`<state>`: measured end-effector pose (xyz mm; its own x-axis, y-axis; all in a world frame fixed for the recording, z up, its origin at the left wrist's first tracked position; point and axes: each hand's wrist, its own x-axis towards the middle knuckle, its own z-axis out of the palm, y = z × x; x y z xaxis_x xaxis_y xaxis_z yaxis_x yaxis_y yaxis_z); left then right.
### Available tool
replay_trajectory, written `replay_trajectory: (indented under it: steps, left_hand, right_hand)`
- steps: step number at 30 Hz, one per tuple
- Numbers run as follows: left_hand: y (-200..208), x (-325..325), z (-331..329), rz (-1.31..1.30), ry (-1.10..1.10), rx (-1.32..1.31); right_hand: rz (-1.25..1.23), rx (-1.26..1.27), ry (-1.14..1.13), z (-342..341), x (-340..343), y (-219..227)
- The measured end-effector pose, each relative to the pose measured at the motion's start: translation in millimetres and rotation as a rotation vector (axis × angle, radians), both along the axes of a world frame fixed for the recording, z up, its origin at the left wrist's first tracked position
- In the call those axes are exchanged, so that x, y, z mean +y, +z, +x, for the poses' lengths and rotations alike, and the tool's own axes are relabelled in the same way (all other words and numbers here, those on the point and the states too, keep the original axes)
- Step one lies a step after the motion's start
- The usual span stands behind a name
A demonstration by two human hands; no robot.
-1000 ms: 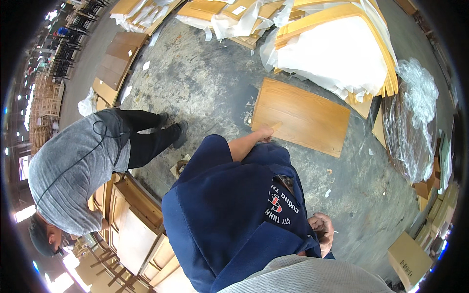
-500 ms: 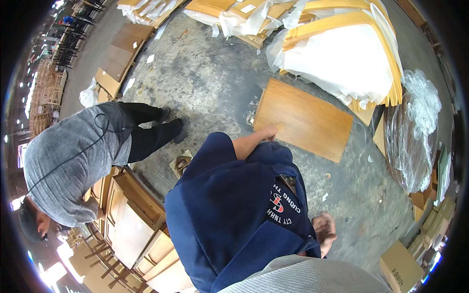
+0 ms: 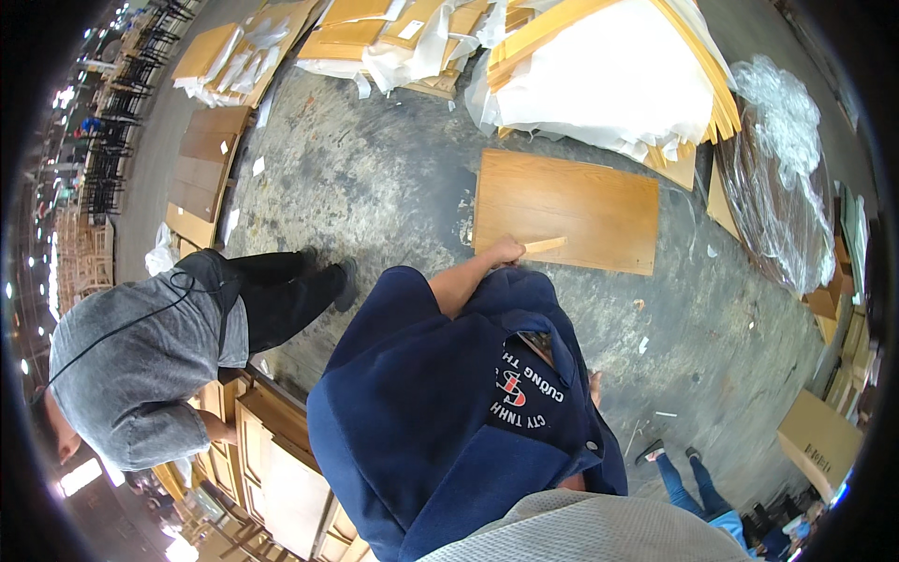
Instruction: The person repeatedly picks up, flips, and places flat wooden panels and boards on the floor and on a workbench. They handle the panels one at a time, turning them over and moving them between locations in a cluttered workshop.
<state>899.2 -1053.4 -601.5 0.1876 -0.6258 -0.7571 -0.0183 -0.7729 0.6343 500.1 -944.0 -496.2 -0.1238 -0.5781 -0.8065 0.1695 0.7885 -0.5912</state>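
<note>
My left hand (image 3: pixel 506 249) reaches forward, its fingers closed on one end of a flat stick of light wood (image 3: pixel 545 245). The stick's free end points right, over the near part of a brown wooden panel (image 3: pixel 571 201) lying flat on the floor. Whether the stick touches the panel I cannot tell. Only a sliver of my right hand (image 3: pixel 595 387) shows beside my navy shirt, with its fingers mostly hidden.
At the left a person in grey (image 3: pixel 140 356) bends over wooden cabinet doors (image 3: pixel 272 468). White-wrapped boards (image 3: pixel 609 84) are stacked beyond the panel, with a plastic-wrapped stack (image 3: pixel 777 197) to the right. Another person's legs (image 3: pixel 679 482) and a cardboard box (image 3: pixel 819 440) are at lower right.
The view has shifted, and the stick shows more fully in my left hand. My right hand has gone mostly behind my shirt. A person in blue has come into view at lower right.
</note>
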Motion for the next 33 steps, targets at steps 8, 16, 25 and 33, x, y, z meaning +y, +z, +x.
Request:
replay_trajectory:
  steps: [8,16,25,33]
  left_hand:
    - [1,0,0,-0.088,-0.217,-0.124]
    - [5,4,-5,0.043,-0.207,-0.214]
    - [0,10,3,-0.003,-0.336,-0.273]
    - [18,15,-8,0.02,-0.475,-0.365]
  right_hand:
    - [0.021,0.2,0.083,-10,38,-17]
    - [-0.038,0.271,0.103,-18,39,-38]
    - [0.03,0.246,0.076,-32,36,-55]
    - [0.109,0.249,-0.095,-58,84,-80]
